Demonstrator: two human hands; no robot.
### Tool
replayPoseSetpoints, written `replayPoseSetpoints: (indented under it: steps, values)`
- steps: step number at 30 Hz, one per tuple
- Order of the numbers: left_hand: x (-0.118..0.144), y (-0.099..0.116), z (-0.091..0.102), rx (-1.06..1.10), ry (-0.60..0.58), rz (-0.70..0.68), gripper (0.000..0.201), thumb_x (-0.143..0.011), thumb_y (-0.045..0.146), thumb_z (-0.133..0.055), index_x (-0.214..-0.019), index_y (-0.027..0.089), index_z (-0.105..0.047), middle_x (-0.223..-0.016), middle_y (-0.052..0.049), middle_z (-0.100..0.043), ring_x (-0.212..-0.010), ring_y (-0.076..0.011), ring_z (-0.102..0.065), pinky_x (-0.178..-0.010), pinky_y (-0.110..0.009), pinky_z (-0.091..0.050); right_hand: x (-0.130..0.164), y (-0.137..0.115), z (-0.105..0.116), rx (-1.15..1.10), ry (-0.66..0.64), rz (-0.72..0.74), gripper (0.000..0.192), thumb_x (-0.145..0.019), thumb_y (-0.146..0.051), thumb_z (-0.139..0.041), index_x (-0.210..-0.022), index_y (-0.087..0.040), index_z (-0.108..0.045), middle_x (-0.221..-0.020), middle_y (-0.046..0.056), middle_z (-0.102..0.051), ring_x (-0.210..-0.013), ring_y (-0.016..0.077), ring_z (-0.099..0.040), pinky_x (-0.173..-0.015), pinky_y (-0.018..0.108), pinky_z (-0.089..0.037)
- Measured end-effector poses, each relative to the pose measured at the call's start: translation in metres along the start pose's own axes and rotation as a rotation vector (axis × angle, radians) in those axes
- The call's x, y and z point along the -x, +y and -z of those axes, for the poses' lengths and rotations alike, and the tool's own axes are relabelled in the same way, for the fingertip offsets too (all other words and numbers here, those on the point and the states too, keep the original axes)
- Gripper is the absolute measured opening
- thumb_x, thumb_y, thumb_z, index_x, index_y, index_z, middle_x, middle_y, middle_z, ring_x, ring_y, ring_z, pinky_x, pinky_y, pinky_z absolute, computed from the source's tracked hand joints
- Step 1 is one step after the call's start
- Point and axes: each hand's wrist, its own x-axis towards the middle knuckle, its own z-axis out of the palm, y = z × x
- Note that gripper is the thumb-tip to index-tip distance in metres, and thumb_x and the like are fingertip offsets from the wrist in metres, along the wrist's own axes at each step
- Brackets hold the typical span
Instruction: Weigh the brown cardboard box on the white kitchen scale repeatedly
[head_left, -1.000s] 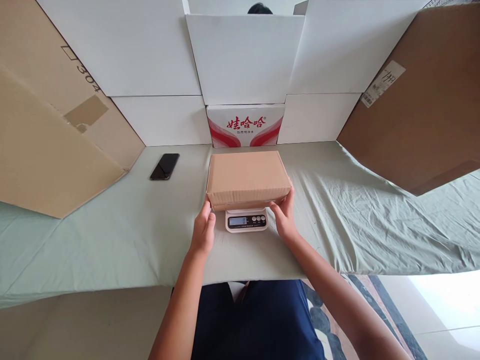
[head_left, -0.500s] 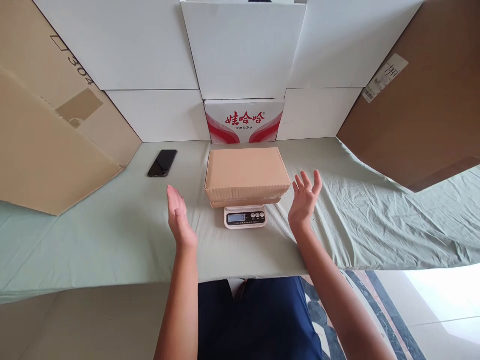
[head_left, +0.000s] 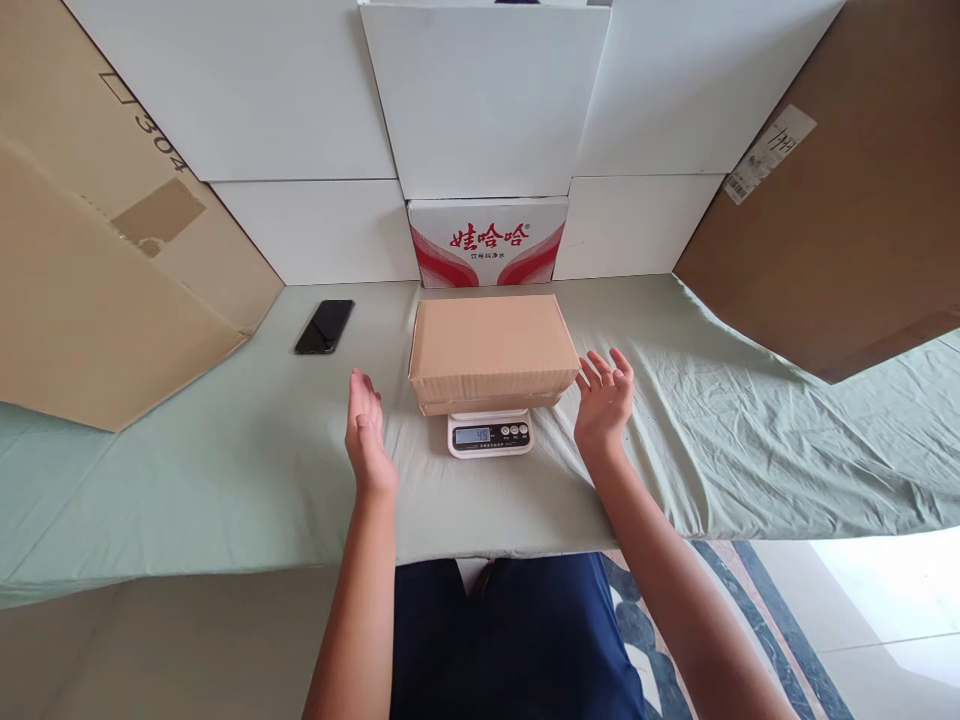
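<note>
Both hands, left hand (head_left: 365, 432) and right hand (head_left: 602, 400), hover open and empty (slightly closer than before) beside the closed brown cardboard box (head_left: 492, 352) on the small white digital scale (head_left: 490, 435).

A: Where's the box (head_left: 493, 345)?
B: On the scale (head_left: 491, 435), mid-table (head_left: 225, 480). Left hand (head_left: 365, 435) and right hand (head_left: 602, 400) flank it, not touching.
A: The phone (head_left: 325, 326)?
B: Far left of the box. Printed carton (head_left: 488, 243) right behind it.

Matt cardboard box (head_left: 491, 345); white plastic scale (head_left: 490, 434); creased cloth (head_left: 712, 440); glossy phone (head_left: 325, 326)
</note>
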Motion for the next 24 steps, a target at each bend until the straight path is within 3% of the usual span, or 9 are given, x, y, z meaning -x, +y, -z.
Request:
replayPoseSetpoints:
  steps: [17, 24]
  values:
    - [0.0, -0.001, -0.002, 0.037, -0.064, 0.042, 0.074, -0.096, 0.072, -0.039, -0.155, 0.027, -0.048, -0.169, -0.009, -0.038, -0.157, -0.0272, -0.033, -0.129, -0.042, -0.031, 0.005, -0.006, -0.011, -0.039, -0.002, -0.083, 0.034, -0.078, -0.044, -0.057, -0.107, -0.027, -0.059, -0.106, 0.003, -0.066, -0.103, 0.021, -0.066, -0.109, 0.047, -0.045]
    - [0.0, 0.0, -0.003, 0.032, -0.085, 0.075, 0.076, -0.095, 0.075, -0.039, -0.153, 0.028, -0.051, -0.167, -0.01, -0.041, -0.156, -0.0279, -0.036, -0.128, -0.044, -0.032, 0.009, -0.005, -0.011, 0.039, -0.153, -0.099, 0.037, -0.078, -0.043, -0.059, -0.112, -0.027, -0.062, -0.112, 0.003, -0.067, -0.104, 0.0212, -0.064, -0.1, 0.041, -0.047]
